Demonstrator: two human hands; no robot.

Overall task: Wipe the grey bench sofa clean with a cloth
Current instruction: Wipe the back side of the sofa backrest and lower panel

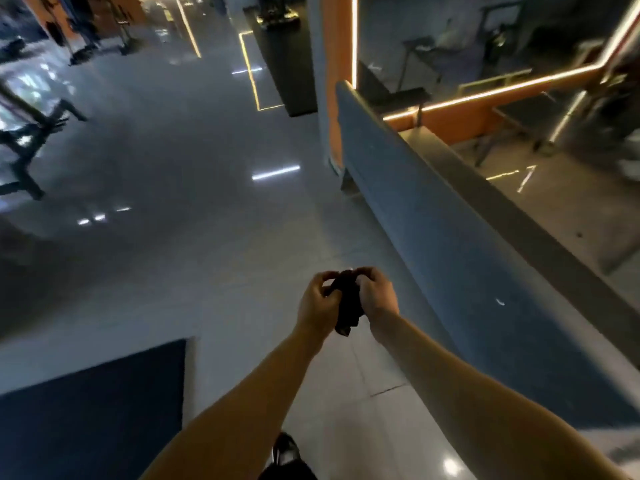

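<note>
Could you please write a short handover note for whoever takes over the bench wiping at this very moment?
Left hand and right hand: both grip the dark cloth, bunched between them in the air over the floor.
Grey bench sofa: to the right, not touched by the cloth.
Done: cloth in hand.
Left: bring the cloth to the sofa and wipe its whole length.
</note>
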